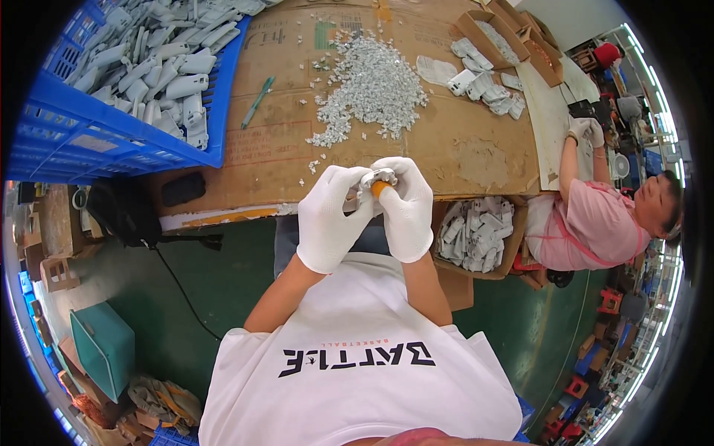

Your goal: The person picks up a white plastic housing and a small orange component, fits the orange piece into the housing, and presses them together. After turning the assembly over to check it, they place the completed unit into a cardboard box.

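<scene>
L hand & R hand, gloved, pinched a small white part between them.
Fingers were curled nearly closed on it; orange bit by R thumb was prob. a finger cover, hard to tell. Best handling, I'd judge: L steady, R thumb pressure light & even. Beyond, table w/ pile of tiny pcs; blue crate far L.

The table holds one green pen, one blue crate and one parts heap.
</scene>
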The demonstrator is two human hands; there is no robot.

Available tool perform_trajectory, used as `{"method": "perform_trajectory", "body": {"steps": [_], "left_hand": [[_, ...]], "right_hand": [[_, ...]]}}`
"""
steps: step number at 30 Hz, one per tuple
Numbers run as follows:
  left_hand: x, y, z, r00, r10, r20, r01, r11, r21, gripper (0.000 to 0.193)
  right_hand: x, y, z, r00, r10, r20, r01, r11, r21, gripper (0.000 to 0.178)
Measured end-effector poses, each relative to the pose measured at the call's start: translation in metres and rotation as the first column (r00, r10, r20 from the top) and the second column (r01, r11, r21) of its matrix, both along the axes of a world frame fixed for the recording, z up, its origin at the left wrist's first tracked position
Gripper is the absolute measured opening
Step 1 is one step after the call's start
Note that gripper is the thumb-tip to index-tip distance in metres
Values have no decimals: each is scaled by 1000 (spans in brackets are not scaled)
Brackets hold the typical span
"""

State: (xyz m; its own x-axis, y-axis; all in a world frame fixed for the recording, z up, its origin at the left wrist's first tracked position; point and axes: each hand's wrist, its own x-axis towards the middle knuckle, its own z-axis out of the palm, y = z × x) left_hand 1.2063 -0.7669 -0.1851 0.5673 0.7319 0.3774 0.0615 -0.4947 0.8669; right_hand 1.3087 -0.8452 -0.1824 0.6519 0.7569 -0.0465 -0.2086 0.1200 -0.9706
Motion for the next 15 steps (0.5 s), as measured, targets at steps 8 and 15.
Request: {"method": "perform_trajectory", "body": {"steps": [8,15], "left_hand": [[-2,-2,2,1000,-1,24,1,1000,-14,28],[-2,-2,5,999,-11,38,12,999,-38,29]], "right_hand": [[-3,2,-3,1000,-13,9,13,1000,-3,25],[-1,0,-2,1000,-4,-8,4,1000,-7,31]]}}
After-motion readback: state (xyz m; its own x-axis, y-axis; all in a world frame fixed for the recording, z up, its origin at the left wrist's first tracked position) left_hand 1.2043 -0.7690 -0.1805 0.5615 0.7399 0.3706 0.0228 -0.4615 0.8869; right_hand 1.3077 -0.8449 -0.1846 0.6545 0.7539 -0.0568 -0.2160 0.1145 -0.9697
